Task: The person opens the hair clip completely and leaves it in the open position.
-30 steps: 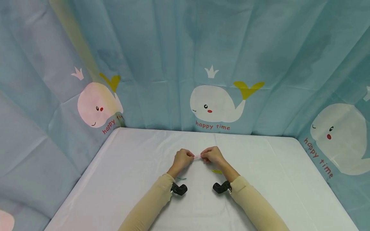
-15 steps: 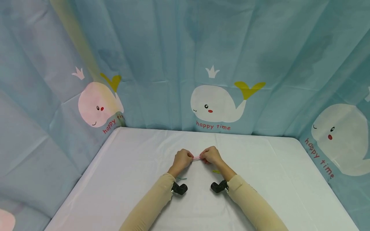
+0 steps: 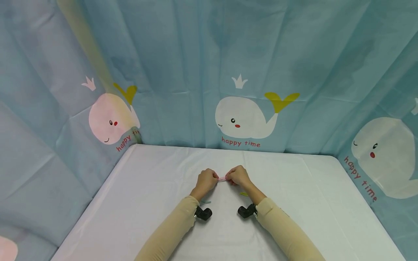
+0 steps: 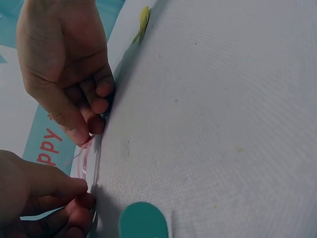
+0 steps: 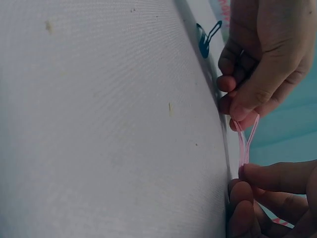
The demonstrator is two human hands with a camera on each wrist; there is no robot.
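Lower centre of the head view, a teal snap clip [image 3: 206, 202] and a yellow clip [image 3: 244, 194] lie nearest. Beyond, the left hand [image 3: 207, 179] and right hand [image 3: 238, 175] pinch opposite ends of a pink snap clip [image 3: 222, 178]; more shows than a second ago, its parted arms suggesting it is open.

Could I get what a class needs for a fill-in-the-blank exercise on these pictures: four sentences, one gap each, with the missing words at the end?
1. The held clip, pinched by the left hand and the right hand, is ____ in colour.
2. The yellow clip lies nearer the ____ hand.
3. The teal clip lies nearer the ____ hand.
4. Beneath the middle whale in the head view is printed "happy ____".

Missing words: pink; right; left; time.
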